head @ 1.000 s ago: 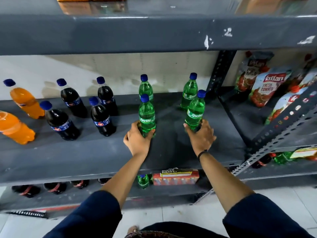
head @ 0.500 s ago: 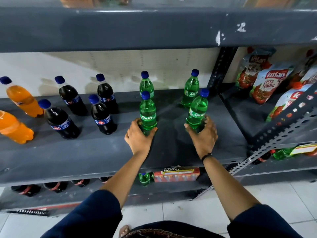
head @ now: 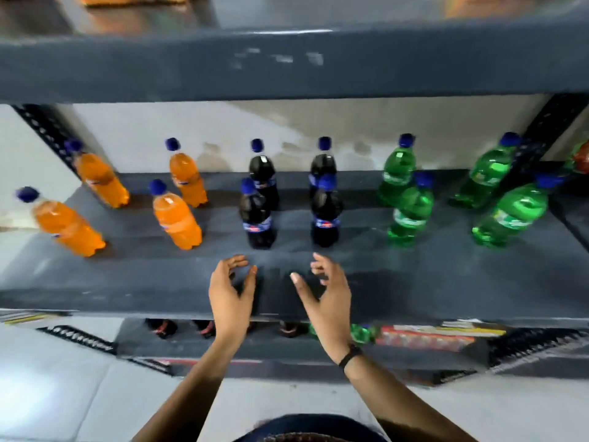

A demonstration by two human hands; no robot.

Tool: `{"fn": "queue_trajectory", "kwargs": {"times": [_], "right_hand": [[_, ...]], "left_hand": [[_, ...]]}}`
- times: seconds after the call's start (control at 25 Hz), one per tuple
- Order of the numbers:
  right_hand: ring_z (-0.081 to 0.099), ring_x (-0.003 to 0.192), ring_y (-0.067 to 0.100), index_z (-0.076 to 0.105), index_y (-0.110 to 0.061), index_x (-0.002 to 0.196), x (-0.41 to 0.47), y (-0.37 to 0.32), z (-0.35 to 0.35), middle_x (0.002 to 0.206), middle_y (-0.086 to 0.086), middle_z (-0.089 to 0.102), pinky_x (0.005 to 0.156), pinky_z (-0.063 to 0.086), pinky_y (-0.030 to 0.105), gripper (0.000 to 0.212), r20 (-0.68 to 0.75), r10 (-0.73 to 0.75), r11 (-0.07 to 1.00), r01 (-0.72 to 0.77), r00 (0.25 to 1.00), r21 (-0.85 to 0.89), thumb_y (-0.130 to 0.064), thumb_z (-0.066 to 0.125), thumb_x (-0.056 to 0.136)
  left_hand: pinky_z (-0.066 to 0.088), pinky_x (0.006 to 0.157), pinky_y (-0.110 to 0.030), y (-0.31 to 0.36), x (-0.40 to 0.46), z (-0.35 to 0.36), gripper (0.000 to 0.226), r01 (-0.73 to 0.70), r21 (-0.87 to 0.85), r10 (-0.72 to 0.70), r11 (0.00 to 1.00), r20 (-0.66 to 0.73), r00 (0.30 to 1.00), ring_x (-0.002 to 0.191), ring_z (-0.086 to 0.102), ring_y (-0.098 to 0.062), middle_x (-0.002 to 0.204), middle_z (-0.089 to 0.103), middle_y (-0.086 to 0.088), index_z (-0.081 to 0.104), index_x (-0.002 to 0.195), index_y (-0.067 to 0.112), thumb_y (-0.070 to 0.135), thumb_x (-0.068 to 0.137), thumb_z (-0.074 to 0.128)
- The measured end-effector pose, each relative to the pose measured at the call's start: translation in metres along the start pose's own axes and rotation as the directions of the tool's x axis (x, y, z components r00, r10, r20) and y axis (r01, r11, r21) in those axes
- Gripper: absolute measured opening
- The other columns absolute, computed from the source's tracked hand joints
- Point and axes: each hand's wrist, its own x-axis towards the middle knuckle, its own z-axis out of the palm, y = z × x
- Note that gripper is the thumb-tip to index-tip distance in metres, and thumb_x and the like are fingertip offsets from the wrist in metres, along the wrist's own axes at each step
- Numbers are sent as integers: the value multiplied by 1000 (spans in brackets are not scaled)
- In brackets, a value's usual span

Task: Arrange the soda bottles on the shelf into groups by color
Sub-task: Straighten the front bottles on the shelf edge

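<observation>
Blurring hides bottle labels; both hands hover spread wide, holding nothing.

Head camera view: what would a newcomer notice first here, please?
Three colour blocks of plastic soda bottles on the dark grey metal shelf stand out: four orange bottles at left, four dark cola bottles in the middle, four green bottles at right. In front, the bare left hand and right hand hover open, holding nothing.

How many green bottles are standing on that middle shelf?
4, all at the right end: back-left bottle, front-left bottle, back-right bottle, front-right bottle. None looks hidden. Another green one lies on the shelf below.
</observation>
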Motion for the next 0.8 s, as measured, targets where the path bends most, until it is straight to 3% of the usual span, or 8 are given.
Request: {"fn": "queue_trajectory", "kwargs": {"times": [0.16, 0.28, 0.36, 0.52, 0.64, 0.8], "right_hand": [[55, 109, 6, 48, -27, 123, -6, -44, 121, 114, -6, 58, 93, 45, 23, 53, 229, 10, 991, -40, 973, 127, -38, 72, 77], [49, 117, 13, 43, -19, 131, 9, -64, 181, 123, -6, 48, 100, 42, 33, 70, 295, 69, 985, -112, 953, 131, -32, 78, 72], [49, 117, 20, 44, -15, 129, 22, -71, 209, 119, -3, 46, 100, 43, 39, 79, 276, 71, 992, -98, 959, 84, -38, 81, 63], [50, 111, 28, 45, -11, 119, 43, -77, 235, 117, 10, 51, 92, 47, 45, 86, 178, 135, 991, -137, 975, 2, -42, 88, 51], [55, 108, 29, 46, -11, 111, 45, -81, 243, 114, 11, 55, 85, 50, 43, 79, 127, 151, 987, -142, 980, -76, -43, 88, 51], [60, 103, 30, 48, -13, 110, 43, -79, 254, 111, 9, 62, 87, 49, 47, 70, 36, 128, 984, -122, 991, -127, -46, 83, 58]], "left_hand": [[45, 93, -47, -56, 65, -99, 31, 25, 47, -8, 999, -328, 945, 104, 56, -33, 108, 60, -6, 52, 106, 18, 22, 80, 68], [31, 104, -41, -79, 106, -152, 62, 149, 132, -66, 980, -488, 870, 119, 45, -40, 124, 51, -26, 44, 124, -2, 21, 75, 74], [26, 107, -38, -87, 132, -180, 76, 203, 122, -114, 972, -510, 852, 126, 39, -39, 131, 45, -27, 37, 131, -4, 24, 72, 77], [31, 106, -50, -109, 166, -208, 89, 286, 146, -195, 947, -447, 873, 129, 36, -38, 137, 42, -22, 30, 135, 5, 34, 67, 79], [33, 100, -52, -115, 173, -211, 79, 328, 250, -204, 911, -419, 885, 123, 44, -36, 128, 54, -17, 37, 129, 10, 39, 67, 77], [31, 100, -51, -116, 176, -208, 65, 357, 328, -204, 875, -419, 885, 122, 43, -36, 125, 56, -17, 42, 123, 10, 41, 73, 71]]}}
